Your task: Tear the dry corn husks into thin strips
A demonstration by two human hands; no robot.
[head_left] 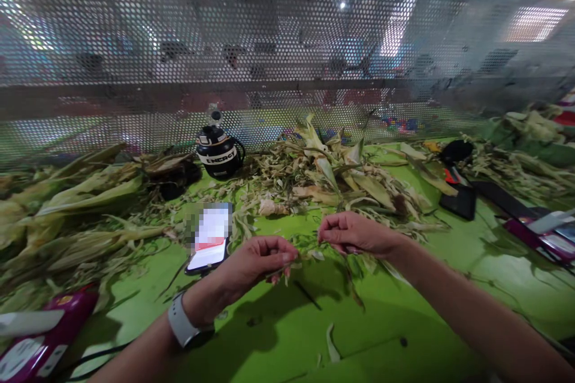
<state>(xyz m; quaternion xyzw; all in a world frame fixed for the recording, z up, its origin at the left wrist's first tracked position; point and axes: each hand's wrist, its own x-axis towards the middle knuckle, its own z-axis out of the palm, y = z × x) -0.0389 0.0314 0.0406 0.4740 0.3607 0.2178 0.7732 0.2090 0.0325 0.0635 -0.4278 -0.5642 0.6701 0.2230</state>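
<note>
My left hand [258,262], with a pale watch strap [181,320] on its wrist, is over the green table [381,323]. Its thumb and fingers are pinched, and a thin pale strip of husk shows at the fingertips. A short gap to the right, my right hand [357,232] has its fingers curled together; what they hold, if anything, I cannot make out. Small green husk scraps [317,255] lie between and under the hands. Behind them is a heap of dry corn husks [350,173]. A lit phone [209,236] lies beside my left wrist.
A perforated metal screen [269,42] rises behind the table. A dark mug marked ENERGY [218,152] stands before it. Whole husks [90,197] pile up at left. Purple devices sit at lower left [49,326] and right [539,236]. A black phone-like object [459,202] lies right.
</note>
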